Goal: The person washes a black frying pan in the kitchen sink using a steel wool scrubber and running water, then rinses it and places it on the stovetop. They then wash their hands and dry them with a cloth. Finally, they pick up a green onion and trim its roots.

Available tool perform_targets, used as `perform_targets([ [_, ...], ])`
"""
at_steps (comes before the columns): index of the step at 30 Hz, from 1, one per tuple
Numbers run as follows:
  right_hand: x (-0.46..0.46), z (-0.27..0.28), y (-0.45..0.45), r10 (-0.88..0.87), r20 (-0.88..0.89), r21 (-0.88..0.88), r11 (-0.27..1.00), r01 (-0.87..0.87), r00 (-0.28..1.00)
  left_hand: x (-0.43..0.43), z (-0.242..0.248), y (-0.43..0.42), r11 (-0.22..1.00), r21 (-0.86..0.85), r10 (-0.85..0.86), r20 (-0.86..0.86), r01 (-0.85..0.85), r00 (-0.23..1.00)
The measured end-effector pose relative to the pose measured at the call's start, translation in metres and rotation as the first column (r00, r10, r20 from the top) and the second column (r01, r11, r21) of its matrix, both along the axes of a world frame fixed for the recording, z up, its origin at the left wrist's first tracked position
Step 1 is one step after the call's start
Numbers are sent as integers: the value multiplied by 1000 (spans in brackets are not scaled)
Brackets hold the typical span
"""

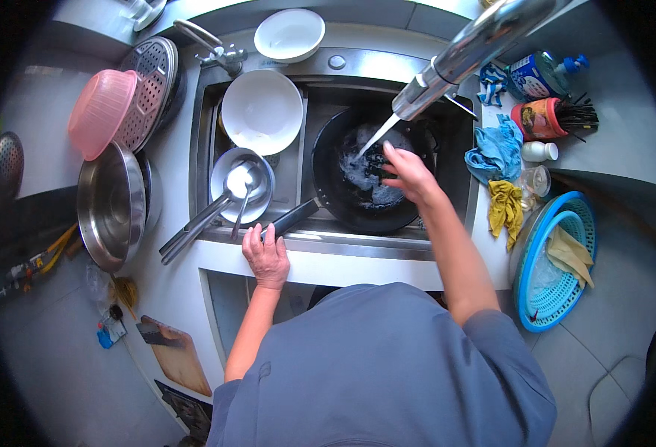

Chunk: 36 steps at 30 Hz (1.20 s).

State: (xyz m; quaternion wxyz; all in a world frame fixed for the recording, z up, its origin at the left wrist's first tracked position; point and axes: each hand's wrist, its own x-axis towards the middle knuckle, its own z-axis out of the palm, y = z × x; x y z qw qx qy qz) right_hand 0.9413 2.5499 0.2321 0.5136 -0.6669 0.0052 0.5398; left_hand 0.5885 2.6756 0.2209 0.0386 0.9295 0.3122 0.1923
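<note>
Water runs from the faucet into a black wok in the right sink basin, with foamy water inside it. My right hand hovers over the wok beside the stream, fingers spread and holding nothing visible. My left hand rests at the sink's front edge, its fingers on the end of the wok's black handle; the back of the hand hides how firmly it grips. Left of the handle, two metal ladles lie in a white bowl, and a larger white bowl sits behind.
Another white bowl stands behind the sink. Steel basins, a pink plastic basin and a steamer plate lean at left. At right are a blue cloth, a yellow cloth, a detergent bottle and blue baskets.
</note>
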Motion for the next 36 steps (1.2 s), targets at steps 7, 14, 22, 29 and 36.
perform_targets([
  [7,-27,-34,-118,911,184,-900,308,-310,369,0,-2,1,1000,2,2,23,-2,1000],
  [14,-34,-100,-140,938,8,-819,206,-536,348,-1,-3,2,1000,-11,3,15,-3,1000],
  [22,-26,-104,-133,914,72,-840,272,-470,400,-1,-1,3,999,-38,21,31,-19,999],
  [29,-26,2,-93,872,425,-890,451,-62,245,0,-1,5,999,-23,27,44,-26,999],
  [36,19,-92,-3,637,761,-648,733,-208,-126,0,-1,5,998,-39,43,38,-41,998],
])
